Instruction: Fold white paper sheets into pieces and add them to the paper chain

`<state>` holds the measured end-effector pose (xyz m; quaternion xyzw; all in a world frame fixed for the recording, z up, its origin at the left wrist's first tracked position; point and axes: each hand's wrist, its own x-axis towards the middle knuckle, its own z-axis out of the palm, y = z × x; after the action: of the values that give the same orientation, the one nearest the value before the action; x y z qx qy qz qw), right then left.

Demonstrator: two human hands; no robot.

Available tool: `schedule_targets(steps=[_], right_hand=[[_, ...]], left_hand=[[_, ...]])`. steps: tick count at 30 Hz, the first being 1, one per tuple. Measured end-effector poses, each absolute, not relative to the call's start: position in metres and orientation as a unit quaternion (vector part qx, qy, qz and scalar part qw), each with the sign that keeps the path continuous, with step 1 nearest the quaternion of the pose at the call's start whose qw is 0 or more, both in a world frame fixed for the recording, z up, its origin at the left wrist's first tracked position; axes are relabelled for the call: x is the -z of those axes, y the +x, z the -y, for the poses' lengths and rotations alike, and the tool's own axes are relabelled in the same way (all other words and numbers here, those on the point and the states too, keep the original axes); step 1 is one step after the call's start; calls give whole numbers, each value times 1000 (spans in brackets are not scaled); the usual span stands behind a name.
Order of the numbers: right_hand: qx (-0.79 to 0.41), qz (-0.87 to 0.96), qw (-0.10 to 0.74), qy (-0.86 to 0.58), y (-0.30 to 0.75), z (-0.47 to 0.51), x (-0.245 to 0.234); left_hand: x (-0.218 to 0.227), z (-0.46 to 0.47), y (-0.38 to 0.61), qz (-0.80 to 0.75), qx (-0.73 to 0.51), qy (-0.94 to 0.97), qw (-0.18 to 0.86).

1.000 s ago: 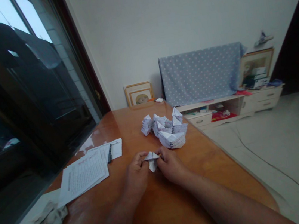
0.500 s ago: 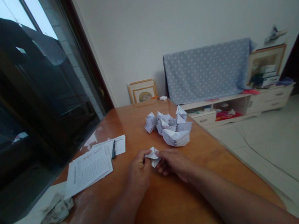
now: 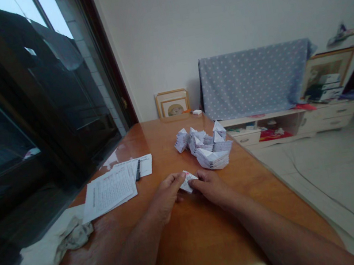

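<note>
My left hand (image 3: 166,195) and my right hand (image 3: 213,186) meet at the middle of the wooden table (image 3: 201,240). Both pinch a small folded piece of printed paper (image 3: 187,180), which lies low against the tabletop between my fingertips. Just beyond it sits a pile of several folded paper shapes (image 3: 206,147). Part of the small paper is hidden under my fingers.
Printed sheets (image 3: 114,186) with a dark pen (image 3: 137,170) lie at the left. A crumpled grey cloth (image 3: 72,235) is on white paper at the near left. A dark window runs along the left. A framed picture (image 3: 173,104) and a cloth-covered cabinet (image 3: 252,80) stand behind.
The small folded paper has been pressed flatter and lower to the table, and my fingers have shifted over it. The view has drifted, so everything sits further right and higher.
</note>
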<state>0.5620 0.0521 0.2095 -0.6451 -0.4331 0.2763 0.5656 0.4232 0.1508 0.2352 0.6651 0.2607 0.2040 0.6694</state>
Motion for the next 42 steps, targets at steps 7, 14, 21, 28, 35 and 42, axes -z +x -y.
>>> schedule_targets(steps=[7, 14, 21, 28, 35, 42], right_hand=[[-373, 433, 537, -620, 556, -49, -213], [-428, 471, 508, -580, 552, -46, -220], [-426, 457, 520, -583, 549, -47, -218], [-425, 452, 524, -583, 546, -45, -219], [-433, 462, 507, -585, 549, -46, -216], [-442, 480, 496, -573, 549, -45, -218]], left_hand=[[-227, -155, 425, -256, -211, 661, 674], [-228, -156, 426, -234, -234, 626, 706], [-227, -157, 426, -220, -231, 603, 731], [-225, -158, 427, -221, -269, 609, 713], [-228, -157, 430, -223, -278, 579, 734], [-224, -158, 432, -236, -313, 570, 722]])
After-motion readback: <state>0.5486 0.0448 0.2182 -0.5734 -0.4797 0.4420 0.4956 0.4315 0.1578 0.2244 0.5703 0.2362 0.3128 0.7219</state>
